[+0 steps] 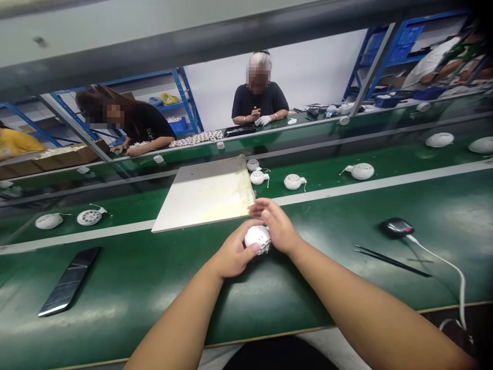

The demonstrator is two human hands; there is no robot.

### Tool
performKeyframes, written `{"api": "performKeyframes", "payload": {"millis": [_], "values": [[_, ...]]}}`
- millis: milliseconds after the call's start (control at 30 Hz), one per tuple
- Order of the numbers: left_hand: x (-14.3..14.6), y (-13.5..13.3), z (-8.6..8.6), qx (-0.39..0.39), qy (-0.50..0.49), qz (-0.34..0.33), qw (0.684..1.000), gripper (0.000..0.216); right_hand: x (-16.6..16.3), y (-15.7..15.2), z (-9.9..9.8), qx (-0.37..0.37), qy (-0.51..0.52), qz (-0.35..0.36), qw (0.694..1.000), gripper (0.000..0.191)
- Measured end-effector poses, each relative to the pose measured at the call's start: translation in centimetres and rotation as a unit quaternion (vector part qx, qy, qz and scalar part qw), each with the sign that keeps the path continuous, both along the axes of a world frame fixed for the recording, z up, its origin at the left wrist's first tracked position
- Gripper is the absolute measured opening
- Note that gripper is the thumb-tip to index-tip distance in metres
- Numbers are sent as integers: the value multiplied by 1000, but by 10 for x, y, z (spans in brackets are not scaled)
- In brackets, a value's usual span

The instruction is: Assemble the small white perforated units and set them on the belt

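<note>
**Forearms meet at a white housing**

Both bare forearms reach up from 6 o'clock, the left hand (231,254) and right hand (278,227) closing on a round white plastic housing (256,237) above the green worktop (154,293). The left fingers (246,242) curl around its 8 o'clock side; the right fingers (262,208) grip over its 1 o'clock side. Both hands touch it, neither nearer. It shows no clear long axis, and ragged white bits jut at 4 o'clock. Black tweezers (393,261) lie toward 3 o'clock, a smartphone (69,281) toward 9 o'clock.
</note>
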State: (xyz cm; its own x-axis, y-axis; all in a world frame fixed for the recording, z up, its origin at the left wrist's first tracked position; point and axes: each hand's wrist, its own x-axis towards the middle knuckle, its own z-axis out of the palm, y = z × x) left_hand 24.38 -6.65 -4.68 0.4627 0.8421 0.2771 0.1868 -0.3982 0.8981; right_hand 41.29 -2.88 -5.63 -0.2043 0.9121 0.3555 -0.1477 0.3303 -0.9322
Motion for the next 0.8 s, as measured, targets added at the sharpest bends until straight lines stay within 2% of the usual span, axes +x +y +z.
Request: {"api": "performKeyframes", "payload": {"millis": [67, 100, 167, 333, 500, 600, 667, 700, 733, 800], "values": [[6, -2, -2, 22, 6, 16, 1000, 59, -5, -1, -3, -70, 12, 73, 995, 46], [8, -3, -3, 35, 16, 31, 999, 57, -6, -2, -5, -92, 10, 84, 992, 46], [12, -4, -3, 59, 45, 52, 996, 52, -8, -4, -5, -110, 2, 82, 991, 48], [16, -10, 5, 91, 69, 55, 992, 50, -3, -9, 4, -125, 6, 94, 988, 50], [22, -11, 7, 67, 59, 50, 995, 48, -4, -7, 5, -106, -30, 65, 992, 41], [7, 5, 8, 48, 66, 57, 995, 46, -6, -1, 4, -74, -93, 8, 993, 39], [-27, 27, 10, 53, 91, 130, 986, 45, -3, 8, 7, -64, -131, -15, 989, 37], [-51, 41, 12, 51, 107, 202, 972, 45, 0, 15, 10, -61, -153, -24, 986, 36], [-80, 55, 13, 40, 123, 287, 949, 46, 4, 24, 14, -55, -180, -34, 981, 36], [-145, 82, 15, 41, 178, 467, 865, 46, 13, 49, 23, -30, -247, -76, 965, 36]]}}
